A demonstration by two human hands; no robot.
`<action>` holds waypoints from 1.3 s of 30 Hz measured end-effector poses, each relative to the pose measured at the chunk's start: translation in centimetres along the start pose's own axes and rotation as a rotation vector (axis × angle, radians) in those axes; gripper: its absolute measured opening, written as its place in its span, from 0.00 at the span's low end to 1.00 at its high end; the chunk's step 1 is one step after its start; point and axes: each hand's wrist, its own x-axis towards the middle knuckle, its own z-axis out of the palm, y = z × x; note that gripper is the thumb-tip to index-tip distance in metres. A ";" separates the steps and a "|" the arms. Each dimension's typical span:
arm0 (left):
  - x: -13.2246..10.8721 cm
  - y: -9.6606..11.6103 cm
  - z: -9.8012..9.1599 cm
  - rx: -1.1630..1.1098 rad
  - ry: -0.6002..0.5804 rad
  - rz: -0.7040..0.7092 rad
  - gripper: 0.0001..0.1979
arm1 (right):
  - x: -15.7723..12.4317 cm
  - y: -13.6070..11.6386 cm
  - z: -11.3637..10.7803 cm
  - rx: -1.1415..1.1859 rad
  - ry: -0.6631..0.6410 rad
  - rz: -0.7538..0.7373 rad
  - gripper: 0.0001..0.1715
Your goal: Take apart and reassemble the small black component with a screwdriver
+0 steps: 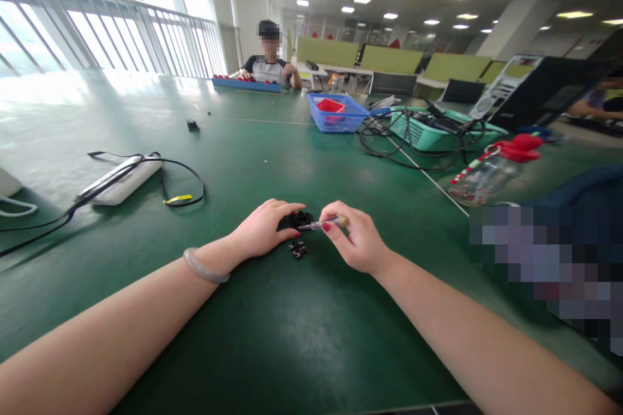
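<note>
My left hand (263, 228) lies on the green table with thumb and fingers closed around a small black part (302, 217), whose exact kind I cannot make out. In my right hand (354, 238) is a small screwdriver (317, 225) with a clear handle, pinched between thumb and fingers. Its shaft points left, and the tip meets the black part near my left thumb. Just below, a few small black pieces (298, 249) with shiny metal bits lie together on the tabletop. A pale bangle (204, 267) circles my left wrist.
A white power strip (121, 180) with black cables lies to the left. Further off are a small black item (193, 126), a blue basket (335, 118), a green basket (438, 136) of cables and a bottle (491, 172) with a red cap. Across the table sits a person (270, 68).
</note>
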 end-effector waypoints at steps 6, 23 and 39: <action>0.0 0.0 -0.1 -0.023 -0.008 -0.018 0.27 | -0.6 0.6 -0.3 0.059 0.375 0.106 0.11; -0.3 0.8 -0.5 -0.090 0.108 -0.029 0.24 | 0.0 1.5 0.0 0.138 0.437 0.180 0.12; -0.4 1.2 -0.9 -0.079 0.122 0.014 0.22 | 0.2 2.1 0.3 0.294 0.297 0.267 0.14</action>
